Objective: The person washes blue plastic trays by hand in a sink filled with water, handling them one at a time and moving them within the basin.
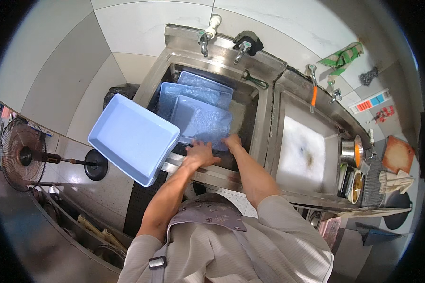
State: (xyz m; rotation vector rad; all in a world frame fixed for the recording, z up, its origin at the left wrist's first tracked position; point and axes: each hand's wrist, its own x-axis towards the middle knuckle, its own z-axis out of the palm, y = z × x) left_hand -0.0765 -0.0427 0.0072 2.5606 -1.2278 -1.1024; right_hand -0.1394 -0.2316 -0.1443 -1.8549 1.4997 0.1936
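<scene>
In the left basin of a steel double sink [262, 141], several blue plastic trays lie in water. The nearest submerged tray [202, 120] has rippling water over it. My left hand [200, 154] is at its near edge, palm down with the fingers spread. At the tray's near right corner is my right hand [233, 142], fingers bent down; water blurs its fingertips and hides whether they grip. Behind lie another blue tray [166, 97] and a further tray [205, 82], partly overlapped. A separate blue tray [132, 138] rests tilted over the sink's left front corner, outside the water.
Taps [203, 44] line the back wall. A green-handled peeler [256, 80] lies on the basin's back rim. White foam [301, 152] covers much of the right basin's floor. A steel pot [350, 152] and dishes stand at far right. A pedestal fan [24, 155] stands at left.
</scene>
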